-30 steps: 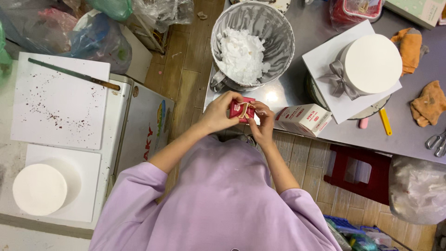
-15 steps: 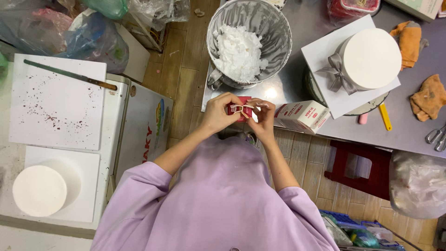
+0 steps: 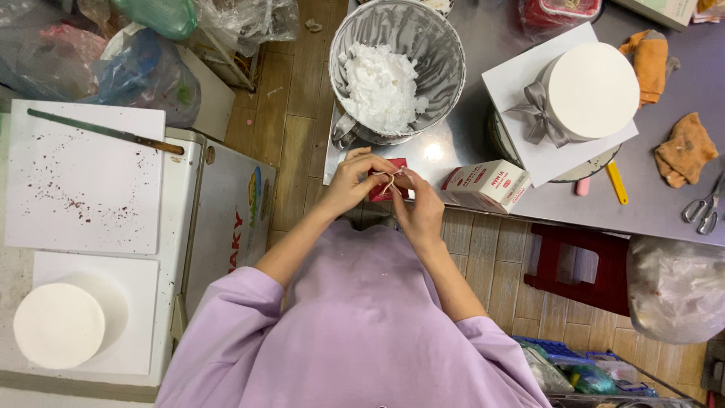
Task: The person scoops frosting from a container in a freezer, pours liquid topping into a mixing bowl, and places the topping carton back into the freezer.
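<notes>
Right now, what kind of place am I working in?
Probably a small home or shop cake-decorating kitchen: a white round cake with a grey bow, a metal mixing bowl of white cream, and a palette knife on a white board.

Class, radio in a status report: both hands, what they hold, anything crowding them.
Left hand and right hand pinch a thin pale string on a small red box. Metal bowl of white cream just beyond; white carton beside right hand.

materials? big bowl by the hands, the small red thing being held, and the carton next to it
Bowl: looks like bare metal, dull grey with brushed streaks and soft glare. Small red box, held by the left hand and right hand: probably card, flat matte faces; mostly covered, so uncertain. Carton: printed paperboard, crisp folded edges, slight sheen.
</notes>
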